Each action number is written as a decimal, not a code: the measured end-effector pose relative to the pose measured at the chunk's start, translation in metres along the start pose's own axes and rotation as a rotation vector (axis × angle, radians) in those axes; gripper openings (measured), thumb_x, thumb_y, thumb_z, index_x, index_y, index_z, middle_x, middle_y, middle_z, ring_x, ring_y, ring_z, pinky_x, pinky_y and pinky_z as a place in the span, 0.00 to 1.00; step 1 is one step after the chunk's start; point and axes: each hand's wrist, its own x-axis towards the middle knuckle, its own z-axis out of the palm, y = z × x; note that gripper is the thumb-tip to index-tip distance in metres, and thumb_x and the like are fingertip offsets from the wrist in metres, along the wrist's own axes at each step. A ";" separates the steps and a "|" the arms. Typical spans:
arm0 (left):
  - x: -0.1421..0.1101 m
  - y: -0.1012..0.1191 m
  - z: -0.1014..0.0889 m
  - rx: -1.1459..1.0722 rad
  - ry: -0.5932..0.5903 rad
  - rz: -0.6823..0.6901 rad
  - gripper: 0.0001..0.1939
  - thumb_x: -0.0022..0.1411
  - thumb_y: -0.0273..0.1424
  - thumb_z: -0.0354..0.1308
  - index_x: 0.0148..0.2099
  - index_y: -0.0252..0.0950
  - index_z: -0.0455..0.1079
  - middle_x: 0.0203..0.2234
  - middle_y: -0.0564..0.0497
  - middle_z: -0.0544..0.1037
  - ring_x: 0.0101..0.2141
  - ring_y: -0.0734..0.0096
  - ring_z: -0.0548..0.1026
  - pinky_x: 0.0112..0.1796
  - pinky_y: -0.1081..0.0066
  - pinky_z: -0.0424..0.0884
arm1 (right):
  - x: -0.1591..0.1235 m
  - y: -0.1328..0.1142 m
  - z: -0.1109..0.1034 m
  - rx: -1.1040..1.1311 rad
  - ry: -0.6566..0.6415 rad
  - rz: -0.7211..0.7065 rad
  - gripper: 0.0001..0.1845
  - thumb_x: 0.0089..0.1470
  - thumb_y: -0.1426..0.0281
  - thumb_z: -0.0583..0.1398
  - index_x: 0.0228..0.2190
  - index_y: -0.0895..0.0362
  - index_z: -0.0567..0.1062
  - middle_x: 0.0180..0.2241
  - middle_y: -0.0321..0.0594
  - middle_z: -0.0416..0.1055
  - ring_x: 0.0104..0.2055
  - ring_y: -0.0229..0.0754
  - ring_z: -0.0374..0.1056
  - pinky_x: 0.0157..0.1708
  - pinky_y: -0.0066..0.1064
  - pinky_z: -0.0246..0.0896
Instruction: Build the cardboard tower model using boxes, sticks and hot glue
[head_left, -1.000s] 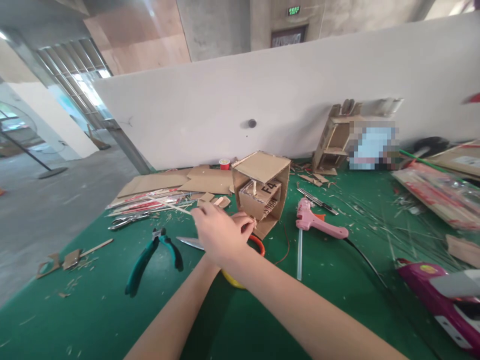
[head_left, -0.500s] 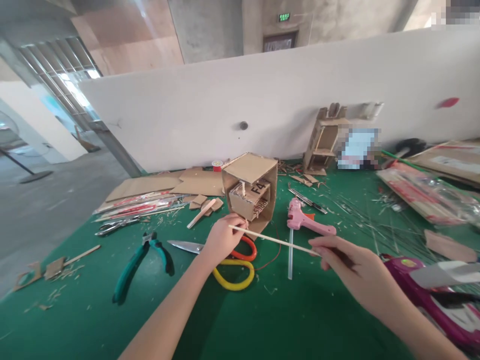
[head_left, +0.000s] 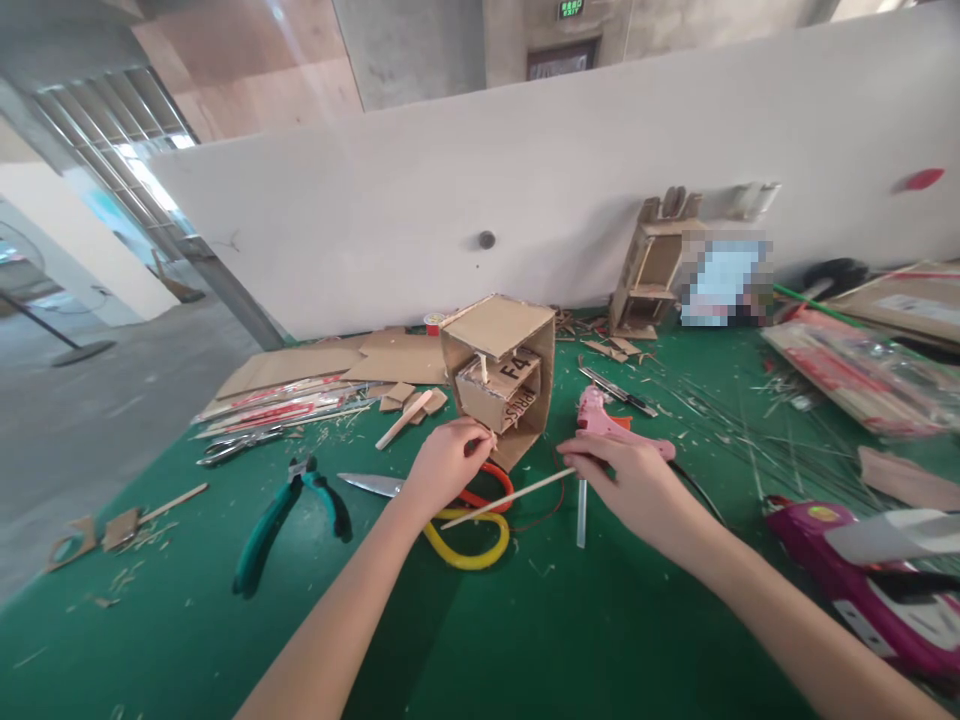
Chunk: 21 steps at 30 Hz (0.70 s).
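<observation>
My right hand (head_left: 626,480) is closed around one end of a thin wooden stick (head_left: 517,494), whose free end slants down to the left over the scissors (head_left: 471,560) with orange and yellow handles. My left hand (head_left: 448,465) is pinched at the lower front of a cardboard box (head_left: 499,328). A small pale bit shows at its fingertips, too small to name. Inside the box sits a smaller cardboard piece (head_left: 480,392) with printed letters. Just behind my right hand lies a pink glue gun (head_left: 592,412), a clear glue stick (head_left: 581,520) extending from it.
Green-handled pliers (head_left: 262,530) lie to the left. Behind them are metal pliers (head_left: 236,446), packaged sticks and cardboard sheets (head_left: 300,365). A utility knife (head_left: 619,391) lies behind the glue gun. Further right are a cardboard shelf (head_left: 649,280), plastic packaging and a purple tool (head_left: 840,560).
My right hand has moved left with the stick. The stick's far end has swung down and away from my left hand, which stays by the box. The view has shifted slightly.
</observation>
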 end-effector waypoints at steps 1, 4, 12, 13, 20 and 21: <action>0.000 0.001 0.000 0.017 0.003 -0.008 0.09 0.62 0.29 0.54 0.31 0.37 0.74 0.31 0.51 0.79 0.34 0.70 0.75 0.37 0.73 0.68 | 0.003 -0.001 0.004 0.015 0.000 -0.007 0.14 0.58 0.69 0.53 0.37 0.52 0.79 0.36 0.40 0.79 0.38 0.42 0.74 0.41 0.36 0.68; -0.001 0.006 0.002 0.077 0.023 -0.050 0.09 0.62 0.30 0.54 0.32 0.37 0.74 0.32 0.51 0.79 0.32 0.70 0.75 0.35 0.73 0.67 | 0.012 -0.003 0.015 0.085 0.040 -0.002 0.14 0.58 0.70 0.52 0.36 0.54 0.78 0.35 0.40 0.78 0.36 0.42 0.74 0.39 0.36 0.68; -0.013 0.029 0.019 0.319 0.183 -0.210 0.09 0.64 0.32 0.52 0.31 0.39 0.69 0.32 0.52 0.76 0.27 0.71 0.72 0.25 0.72 0.56 | 0.023 -0.006 0.028 0.167 0.080 0.168 0.14 0.58 0.68 0.52 0.34 0.57 0.77 0.22 0.37 0.74 0.23 0.40 0.70 0.26 0.31 0.65; -0.014 0.030 0.020 0.339 0.194 -0.198 0.09 0.64 0.32 0.52 0.31 0.40 0.68 0.32 0.52 0.76 0.28 0.71 0.72 0.25 0.72 0.55 | 0.022 -0.005 0.027 0.141 0.052 0.160 0.14 0.59 0.68 0.52 0.34 0.57 0.77 0.23 0.37 0.74 0.24 0.40 0.70 0.26 0.31 0.65; -0.016 0.027 0.024 0.389 0.227 -0.201 0.09 0.64 0.31 0.51 0.31 0.40 0.68 0.32 0.52 0.76 0.27 0.71 0.71 0.25 0.72 0.55 | 0.010 -0.032 0.003 -0.447 0.171 0.001 0.19 0.61 0.62 0.50 0.45 0.60 0.73 0.42 0.52 0.71 0.29 0.44 0.70 0.21 0.32 0.59; -0.016 0.026 0.023 0.368 0.221 -0.206 0.08 0.64 0.31 0.51 0.31 0.40 0.68 0.32 0.51 0.76 0.28 0.71 0.72 0.26 0.72 0.56 | 0.009 -0.044 0.001 -0.480 0.183 -0.060 0.19 0.61 0.63 0.50 0.44 0.59 0.73 0.41 0.51 0.71 0.29 0.45 0.70 0.20 0.32 0.58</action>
